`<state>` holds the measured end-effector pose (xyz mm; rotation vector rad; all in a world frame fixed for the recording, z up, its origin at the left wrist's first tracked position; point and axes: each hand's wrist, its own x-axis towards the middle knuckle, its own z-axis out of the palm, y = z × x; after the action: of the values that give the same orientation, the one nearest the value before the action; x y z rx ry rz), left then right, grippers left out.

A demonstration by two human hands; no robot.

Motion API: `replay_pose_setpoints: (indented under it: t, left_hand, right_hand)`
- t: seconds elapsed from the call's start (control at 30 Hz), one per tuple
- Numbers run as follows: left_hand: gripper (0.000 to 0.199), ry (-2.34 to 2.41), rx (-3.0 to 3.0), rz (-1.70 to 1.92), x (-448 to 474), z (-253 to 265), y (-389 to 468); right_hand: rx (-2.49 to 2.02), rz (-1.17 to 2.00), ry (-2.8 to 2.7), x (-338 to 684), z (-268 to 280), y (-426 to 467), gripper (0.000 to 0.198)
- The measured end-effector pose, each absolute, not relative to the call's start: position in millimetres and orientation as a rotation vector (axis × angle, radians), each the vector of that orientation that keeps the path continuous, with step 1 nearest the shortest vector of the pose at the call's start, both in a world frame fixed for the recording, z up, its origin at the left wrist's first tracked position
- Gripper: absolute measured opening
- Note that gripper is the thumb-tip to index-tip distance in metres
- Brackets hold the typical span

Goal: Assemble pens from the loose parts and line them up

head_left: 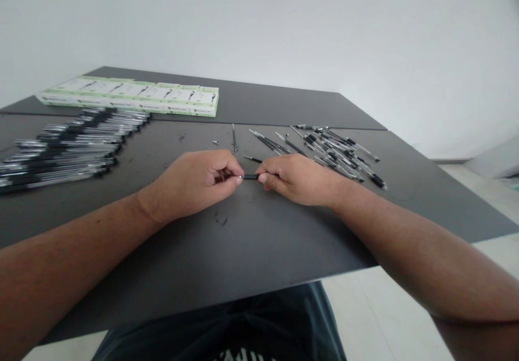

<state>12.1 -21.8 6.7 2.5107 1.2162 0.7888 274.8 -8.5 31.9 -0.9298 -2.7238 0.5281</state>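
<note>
Over the middle of the dark table, a pen (pixel 251 177) with a black grip lies level between my two hands. My left hand (pixel 205 178) pinches its silver tip end between thumb and fingertips. The barrel is gripped by my right hand (pixel 290 177), whose fingers hide the rest of it. Just behind my right hand lies a thin dark refill or pen part (pixel 252 159). A small silver cone-shaped tip (pixel 215 142) and a slim pen part (pixel 234 136) rest beyond my left hand.
Many pens (pixel 67 147) lie in a dense row at the left. Behind them stands a line of green-and-white boxes (pixel 162 107). Loose pens and pen parts (pixel 340 153) are heaped at the right. The table's front edge (pixel 194 311) runs above my lap.
</note>
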Motion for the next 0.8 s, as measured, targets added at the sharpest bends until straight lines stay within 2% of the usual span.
replay_pose_setpoints:
  t: [0.23, 0.33, 0.8]
  left_hand:
    - [0.014, 1.228, 2.511, 0.800, 11.7, 7.4, -22.0]
    - [0.015, 1.229, 2.515, 0.799, 12.0, 7.6, -22.2]
    - [0.018, 1.250, 2.525, 0.784, 11.8, 7.8, -21.5]
  right_hand:
    - [-1.062, 0.551, -2.585, 274.2, 29.8, -11.6, 0.021]
    - [-1.079, 0.491, -2.621, 274.1, 31.9, -12.6, 0.013]
    - [-1.056, 0.511, -2.609, 274.0, 32.6, -12.4, 0.016]
